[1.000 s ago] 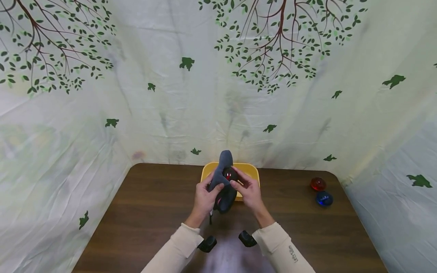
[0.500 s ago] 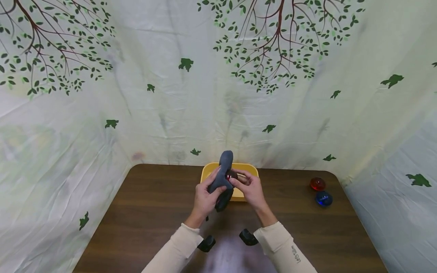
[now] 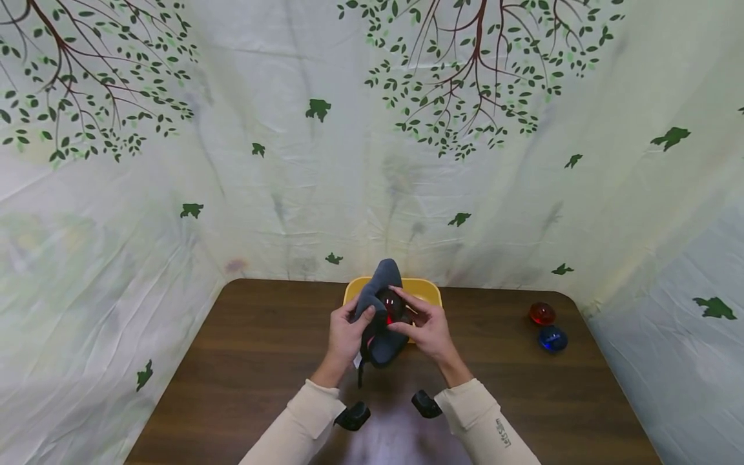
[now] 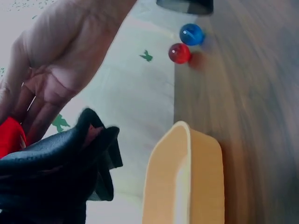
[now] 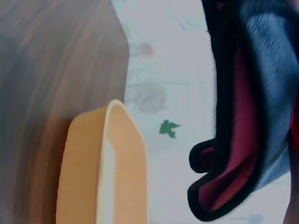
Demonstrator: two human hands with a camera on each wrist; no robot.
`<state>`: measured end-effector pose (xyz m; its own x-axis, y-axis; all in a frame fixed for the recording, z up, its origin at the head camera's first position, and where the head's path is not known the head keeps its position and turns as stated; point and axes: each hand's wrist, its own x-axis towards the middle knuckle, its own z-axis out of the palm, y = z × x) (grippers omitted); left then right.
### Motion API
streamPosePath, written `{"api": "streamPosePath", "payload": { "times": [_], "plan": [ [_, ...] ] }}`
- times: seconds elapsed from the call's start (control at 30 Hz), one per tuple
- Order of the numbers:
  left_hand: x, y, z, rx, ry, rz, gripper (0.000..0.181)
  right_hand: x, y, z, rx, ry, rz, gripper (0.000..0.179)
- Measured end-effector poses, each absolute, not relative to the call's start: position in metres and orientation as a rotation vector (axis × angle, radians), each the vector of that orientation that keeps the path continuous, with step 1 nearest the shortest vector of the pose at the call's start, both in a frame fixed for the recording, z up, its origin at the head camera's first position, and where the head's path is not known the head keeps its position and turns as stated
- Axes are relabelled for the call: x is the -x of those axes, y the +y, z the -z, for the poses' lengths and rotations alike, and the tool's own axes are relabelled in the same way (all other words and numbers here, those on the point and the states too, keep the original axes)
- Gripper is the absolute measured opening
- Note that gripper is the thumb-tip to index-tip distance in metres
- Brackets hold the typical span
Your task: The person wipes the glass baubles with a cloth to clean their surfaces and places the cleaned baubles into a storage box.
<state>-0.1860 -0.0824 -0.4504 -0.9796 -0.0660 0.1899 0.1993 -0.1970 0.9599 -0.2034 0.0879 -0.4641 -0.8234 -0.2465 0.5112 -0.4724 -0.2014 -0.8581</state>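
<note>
A blue-grey fabric piece with black edging and a pinkish lining is held up above the yellow tray; its exact kind is unclear. My left hand grips its left side, thumb on top. Against the fabric sits a dark red glassy ball, partly covered by it. My right hand pinches the ball from the right with fingertips and thumb. In the left wrist view the ball shows bright red below the right hand. The right wrist view shows the fabric's lining and black borders close up.
A loose red ball and a blue ball lie at the right of the brown wooden table. Behind it hangs a pale curtain with printed leaves. Black wrist devices sit under both cuffs.
The fabric has turned and folded between my hands, its lower flap swinging back into sight. My right fingers have spread, showing more of the ball. The two loose balls and tray stay put.
</note>
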Motion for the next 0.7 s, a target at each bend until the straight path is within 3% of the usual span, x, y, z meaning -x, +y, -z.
{"api": "streamPosePath", "payload": {
  "times": [0.17,0.7],
  "plan": [
    [0.1857,-0.0832,0.4513,0.191,-1.868,2.349,0.046,0.2025,0.0884,0.4639,-0.850,-1.883,-2.108,0.060],
    [0.1841,-0.0880,0.4472,0.578,-2.037,1.956,0.059,0.1952,0.0793,0.4565,-0.322,-1.968,-2.262,0.038]
  ]
}}
